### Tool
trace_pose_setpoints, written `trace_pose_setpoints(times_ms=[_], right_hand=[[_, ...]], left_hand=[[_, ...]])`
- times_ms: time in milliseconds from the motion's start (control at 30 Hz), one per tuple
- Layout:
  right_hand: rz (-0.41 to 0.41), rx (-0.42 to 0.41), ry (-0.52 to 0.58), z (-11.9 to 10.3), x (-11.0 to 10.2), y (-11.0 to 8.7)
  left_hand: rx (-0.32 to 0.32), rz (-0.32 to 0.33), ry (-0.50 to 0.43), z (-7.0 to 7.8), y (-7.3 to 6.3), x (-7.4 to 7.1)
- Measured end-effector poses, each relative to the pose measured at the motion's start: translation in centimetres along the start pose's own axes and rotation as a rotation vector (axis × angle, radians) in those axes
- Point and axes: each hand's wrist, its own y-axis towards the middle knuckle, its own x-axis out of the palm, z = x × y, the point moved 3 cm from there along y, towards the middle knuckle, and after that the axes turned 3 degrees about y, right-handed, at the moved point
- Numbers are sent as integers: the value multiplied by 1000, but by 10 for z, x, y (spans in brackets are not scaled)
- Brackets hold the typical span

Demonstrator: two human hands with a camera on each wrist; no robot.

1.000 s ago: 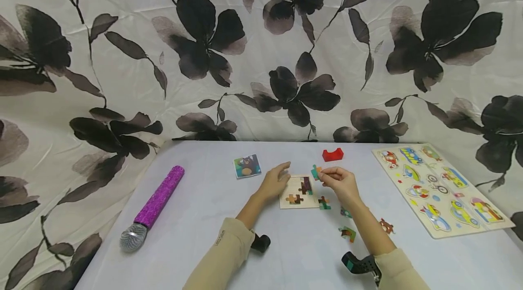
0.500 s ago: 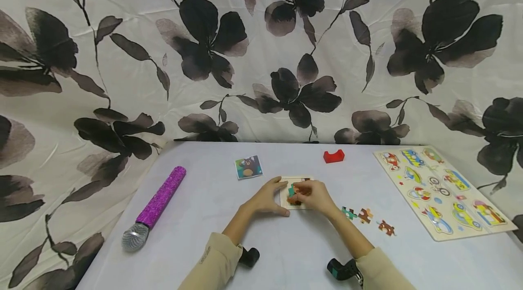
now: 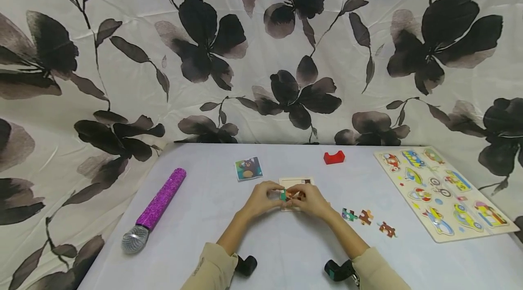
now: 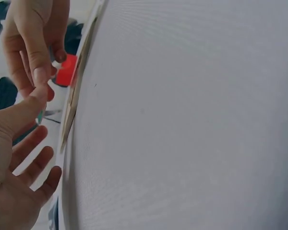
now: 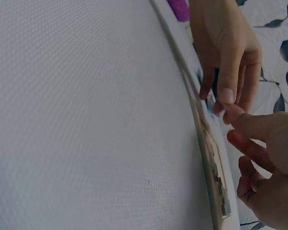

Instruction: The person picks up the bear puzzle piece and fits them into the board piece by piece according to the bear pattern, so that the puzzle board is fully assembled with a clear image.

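Observation:
Both hands meet just over a small wooden puzzle board point(image 3: 284, 181) near the table's middle. Between them is a small teal and orange jigsaw piece point(image 3: 283, 195). The left hand point(image 3: 258, 200) pinches it by thumb and forefinger, other fingers spread in the left wrist view. From the right, the right hand point(image 3: 313, 200) pinches it as well, its thumb close to the left thumb. Fingers cover most of the piece; a teal edge point(image 4: 40, 116) shows in the left wrist view. Fitted pieces on the board are largely hidden by the hands.
Loose jigsaw pieces point(image 3: 365, 217) lie right of the right forearm. A bear picture card point(image 3: 249, 169) and a red block point(image 3: 334, 157) stand behind the hands. A purple glitter microphone point(image 3: 160, 199) lies left, a large vehicle puzzle board point(image 3: 443, 192) right.
The right hand has carried the piece from the board's right side to above it. The left hand has moved from the board's left edge to pinch it too.

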Motion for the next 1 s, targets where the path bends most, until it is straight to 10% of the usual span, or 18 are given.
trace_pose_setpoints(times_ms=[233,433,1000], right_hand=[[-7,-74,-59,6,1,0],[-69,61,-206,9,7,-5],[-68,119,-235,7,-5,-7]], left_hand=[[-106,-106,2,-1,4,6],[-169,-145,92,-4,3,10],[-159,-124,31,-9,-1,16]])
